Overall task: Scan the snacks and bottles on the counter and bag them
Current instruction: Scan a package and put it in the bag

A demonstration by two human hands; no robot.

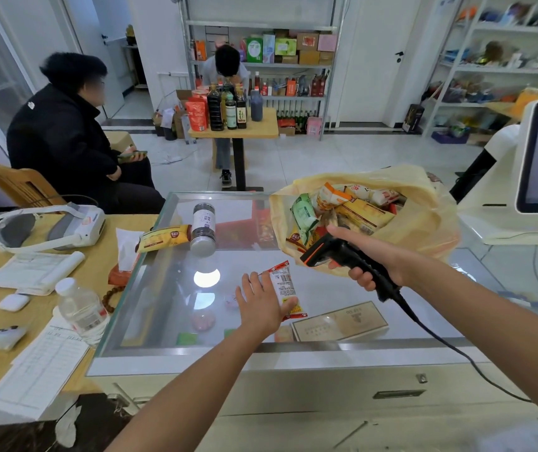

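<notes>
While our left hand pinched the snack packet, barcode up, above the near edge of the table, fingers of our right hand gripped the barcode scanner beside the bag; aiming squarely at the barcode seemed wisest.

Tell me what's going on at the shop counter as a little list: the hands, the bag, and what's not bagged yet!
left hand: holds a red-and-white packet, barcode side up
right hand: grips the scanner, its head pointing toward the packet
bag: yellow, open, on the counter, with snacks inside
not bagged yet: a jar lying on its side and a yellow pack beside it
</notes>
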